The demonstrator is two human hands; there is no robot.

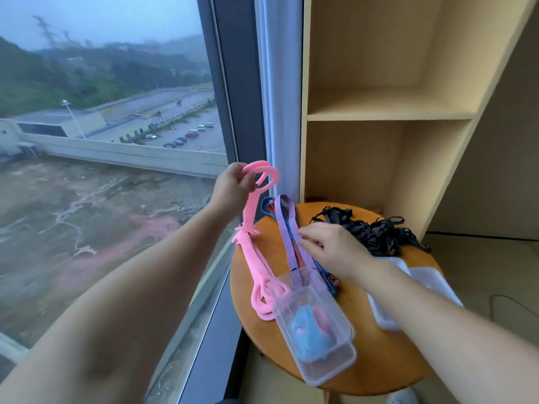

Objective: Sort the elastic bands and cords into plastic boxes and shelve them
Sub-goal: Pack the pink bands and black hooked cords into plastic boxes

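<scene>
From my remote seat, the biggest thing I see is the window (102,112), filling everything to the outer side of the left hand (233,185). Next is the pale wooden shelf unit (390,116), standing beyond and above the right hand (335,252). Under both hands sits the round wooden table (376,363). A tangled heap of black cords (376,234) lies on it just past the right hand, on its outer side. The long pink cord (253,258) hangs from the raised left hand, which grips its looped top in curled fingers; the lower end lies coiled on the table, nearer me than that hand. The striped bands (287,228) stretch across the table between the two hands, and the right hand's fingertips close on them in a pinch. A clear plastic box (326,371) stands nearer me than the right hand, holding a rolled blue and pink bundle (309,328), with one end of the striped bands trailing into it. More translucent plastic boxes (428,277) lie partly hidden behind the right forearm.
</scene>
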